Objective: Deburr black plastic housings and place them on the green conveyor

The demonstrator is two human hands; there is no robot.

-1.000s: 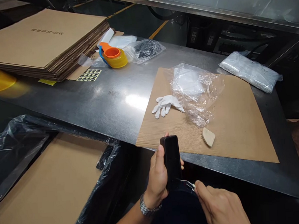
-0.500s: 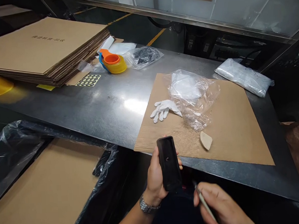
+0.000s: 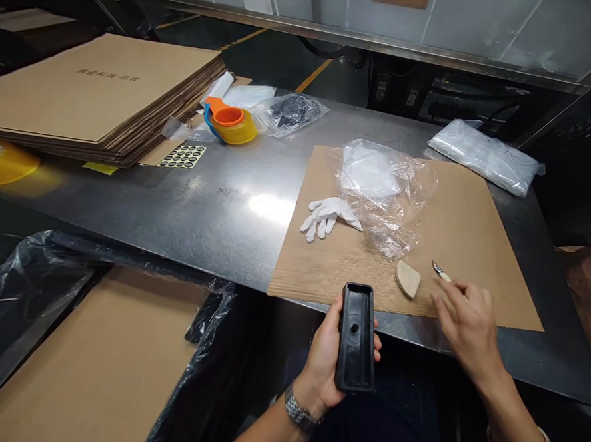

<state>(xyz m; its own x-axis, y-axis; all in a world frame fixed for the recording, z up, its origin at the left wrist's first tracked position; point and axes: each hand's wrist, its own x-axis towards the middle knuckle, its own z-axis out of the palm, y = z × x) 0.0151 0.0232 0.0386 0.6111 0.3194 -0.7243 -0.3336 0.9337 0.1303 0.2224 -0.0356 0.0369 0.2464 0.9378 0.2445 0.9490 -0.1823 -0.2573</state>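
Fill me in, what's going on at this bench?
A person is working at a metal bench. The left hand holds a black hollow part, open side up with a small hole showing, by the bench's near edge. The right hand is at a small pale-handled blade over the cardboard sheet; whether it is gripping the blade isn't clear. A tan wedge, a white glove and a crumpled clear bag lie on the cardboard.

Part of the knife's handle [image 3: 445,276] is hidden — behind the right hand [image 3: 469,324].
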